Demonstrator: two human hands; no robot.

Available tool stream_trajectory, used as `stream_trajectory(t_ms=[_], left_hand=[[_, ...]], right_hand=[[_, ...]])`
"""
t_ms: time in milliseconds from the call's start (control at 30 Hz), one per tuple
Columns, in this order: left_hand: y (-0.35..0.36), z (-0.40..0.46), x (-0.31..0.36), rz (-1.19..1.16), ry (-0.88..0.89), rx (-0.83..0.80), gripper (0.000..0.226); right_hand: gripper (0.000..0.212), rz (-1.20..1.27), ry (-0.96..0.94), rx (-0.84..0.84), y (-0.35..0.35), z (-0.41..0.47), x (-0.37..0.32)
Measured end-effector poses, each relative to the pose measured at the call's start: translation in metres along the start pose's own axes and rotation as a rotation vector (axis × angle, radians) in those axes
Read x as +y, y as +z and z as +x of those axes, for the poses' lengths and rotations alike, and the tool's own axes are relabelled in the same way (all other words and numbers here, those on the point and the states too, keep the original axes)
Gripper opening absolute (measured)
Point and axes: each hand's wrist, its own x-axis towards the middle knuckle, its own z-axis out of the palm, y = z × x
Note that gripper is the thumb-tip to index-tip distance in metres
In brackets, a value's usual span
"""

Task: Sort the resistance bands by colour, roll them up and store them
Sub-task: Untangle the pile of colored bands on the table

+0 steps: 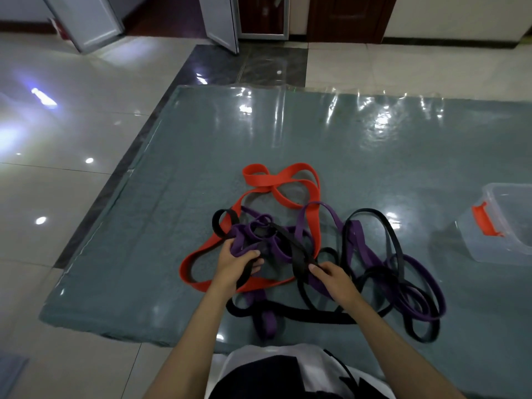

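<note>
A tangle of resistance bands lies on the grey-green mat: a red band looping at the far side, purple bands and black bands knotted together in the middle and to the right. My left hand grips a bunch of purple and black bands at the tangle's left. My right hand pinches a black band where it crosses a purple one.
A clear plastic storage box with an orange latch stands on the mat at the right edge. Shiny tiled floor surrounds the mat. Open doors stand at the far wall.
</note>
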Motion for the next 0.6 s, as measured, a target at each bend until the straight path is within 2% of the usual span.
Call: stream_trajectory(t_ms=[100, 233, 367, 433, 533, 600], left_hand=[[0.028, 0.002, -0.006, -0.043, -0.017, 0.018, 0.043], [0.053, 0.002, -0.020, 0.157, -0.007, 0.074, 0.045], [0.068, -0.005, -0.036, 0.274, -0.172, -0.025, 0.072], [0.069, -0.005, -0.040, 0.282, -0.215, -0.049, 0.079], [0.069, -0.005, -0.038, 0.181, -0.276, -0.102, 0.080], [0.070, -0.007, -0.037, 0.113, -0.304, -0.162, 0.094]], right_hand=[[0.042, 0.139, 0.040, -0.011, 0.002, 0.004, -0.005], [0.044, 0.180, 0.082, -0.021, 0.009, 0.007, -0.005], [0.056, 0.202, 0.123, -0.054, 0.014, 0.009, -0.005], [0.054, 0.170, 0.093, -0.078, 0.016, 0.008, -0.007], [0.045, 0.118, 0.081, -0.018, 0.020, 0.008, -0.010], [0.038, 0.095, 0.071, 0.030, 0.023, 0.007, -0.012]])
